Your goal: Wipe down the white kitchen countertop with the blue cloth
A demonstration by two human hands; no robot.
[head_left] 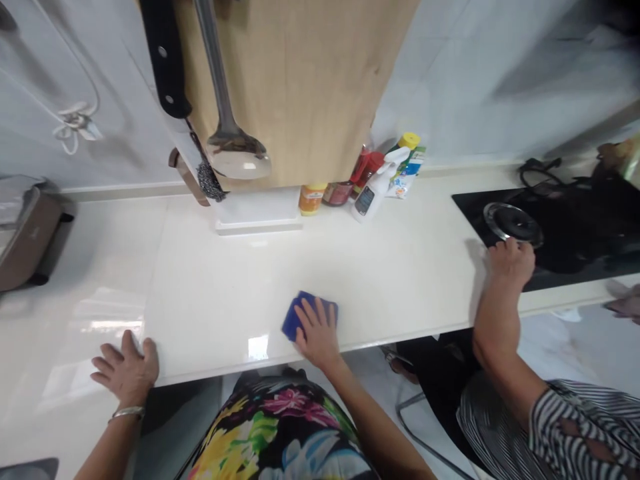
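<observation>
A folded blue cloth [296, 320] lies on the white countertop [225, 287] near its front edge. My right hand [317, 333] rests on top of it, fingers spread and pressed flat, covering the cloth's right part. Farther left, my left hand [127, 370] is open with its palm down on the counter, fingers apart and nothing under it that I can see. A bracelet [127, 413] circles my left wrist.
A board [310, 87] with a hanging ladle [235, 150] and a black-handled knife [165, 60] juts over the counter. Behind stand a spray bottle [375, 190] and several containers. A co-worker's hand [511, 260] rests by the black stove [565, 233]. An appliance [30, 240] sits left.
</observation>
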